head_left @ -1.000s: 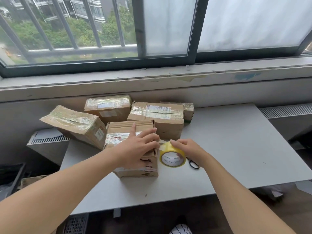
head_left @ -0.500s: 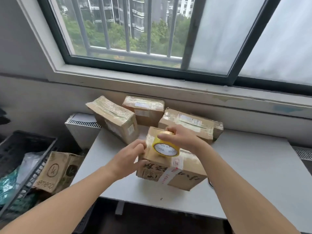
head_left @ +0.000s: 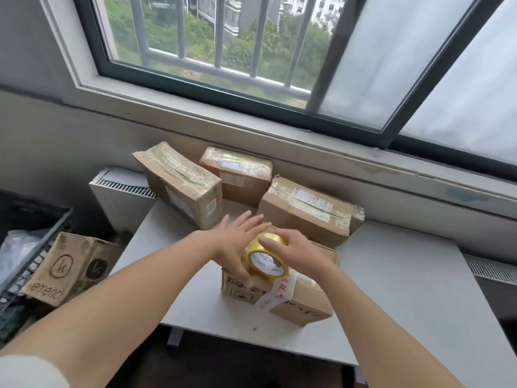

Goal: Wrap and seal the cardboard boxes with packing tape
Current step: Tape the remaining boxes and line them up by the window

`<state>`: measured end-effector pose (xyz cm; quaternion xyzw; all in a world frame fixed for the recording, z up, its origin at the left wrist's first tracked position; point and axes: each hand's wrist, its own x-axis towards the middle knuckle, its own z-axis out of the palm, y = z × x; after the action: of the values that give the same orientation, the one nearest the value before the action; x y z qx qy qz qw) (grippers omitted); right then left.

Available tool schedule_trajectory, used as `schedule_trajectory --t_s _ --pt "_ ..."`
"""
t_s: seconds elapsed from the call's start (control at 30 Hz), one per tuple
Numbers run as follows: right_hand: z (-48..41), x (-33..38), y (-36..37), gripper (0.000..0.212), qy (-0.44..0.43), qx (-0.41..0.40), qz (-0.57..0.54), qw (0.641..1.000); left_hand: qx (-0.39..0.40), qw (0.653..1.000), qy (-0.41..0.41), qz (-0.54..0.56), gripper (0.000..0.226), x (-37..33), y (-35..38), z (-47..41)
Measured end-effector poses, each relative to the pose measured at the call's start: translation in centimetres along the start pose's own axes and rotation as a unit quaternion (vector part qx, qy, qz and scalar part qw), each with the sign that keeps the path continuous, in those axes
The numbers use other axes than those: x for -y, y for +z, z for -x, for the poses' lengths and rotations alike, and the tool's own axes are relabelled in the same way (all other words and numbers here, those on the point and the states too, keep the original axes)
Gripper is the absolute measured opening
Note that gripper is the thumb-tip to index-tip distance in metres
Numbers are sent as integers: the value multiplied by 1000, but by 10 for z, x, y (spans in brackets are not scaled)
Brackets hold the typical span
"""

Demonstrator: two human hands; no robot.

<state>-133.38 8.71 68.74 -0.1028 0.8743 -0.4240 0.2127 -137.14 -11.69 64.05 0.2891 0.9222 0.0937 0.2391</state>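
A brown cardboard box (head_left: 303, 302) with dark printed characters and a white-and-red tape strip sits near the front of the grey table (head_left: 405, 289). A yellow roll of packing tape (head_left: 265, 260) stands on top of this box. My right hand (head_left: 296, 252) grips the roll from above. My left hand (head_left: 237, 242) lies flat on the box's top at the roll's left, fingers straight and spread. Three taped boxes stand behind: one tilted at left (head_left: 181, 183), one at the back (head_left: 237, 172), one at right (head_left: 307, 211).
A cardboard box with a round "k" logo (head_left: 70, 270) sits on the floor at left, beside a dark plastic crate (head_left: 30, 242). A white radiator (head_left: 120, 197) stands behind the table's left end. The window sill runs along the back.
The view has swung left. My right hand lifted the tape roll from the table onto the box. My left hand went from holding the box's side to lying flat on its top.
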Motion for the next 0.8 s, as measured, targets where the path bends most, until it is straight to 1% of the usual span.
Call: schedule_trajectory --t_s 0.1,0.13,0.17,0.23,0.27,0.37,0.47,0.53,0.6,0.7,0.8 --pt "10 -8 -5 21 -10 -5 3 1000 52 999 -4 8 149 0 -7 -12" --pt "13 -10 -10 21 -11 -9 12 1000 61 998 -7 12 149 1 -8 -13" --pt "15 -12 -17 32 -10 -14 26 1000 67 998 -11 14 149 2 -9 -13" --pt "22 -14 -36 63 -4 -12 68 998 73 997 -17 12 149 3 -10 -12" --pt "28 -16 -48 69 1 -7 91 996 74 997 -18 13 149 4 -9 -12" --pt "53 -34 -91 62 43 -16 140 989 77 997 -17 19 150 7 -7 -14" --pt "79 -69 -119 63 113 -41 179 977 82 996 -23 24 155 7 -5 -14" --pt "90 -91 -116 62 150 -32 219 964 84 996 -24 24 155 7 -5 -15" --pt "91 -113 -101 60 169 -24 232 958 81 996 -21 22 154 8 -5 -17" --pt "85 -136 -80 64 184 -27 198 962 77 997 -20 9 150 8 -2 -17" --pt "82 -148 -73 59 200 -29 135 970 86 995 -14 -41 147 3 -5 -15"
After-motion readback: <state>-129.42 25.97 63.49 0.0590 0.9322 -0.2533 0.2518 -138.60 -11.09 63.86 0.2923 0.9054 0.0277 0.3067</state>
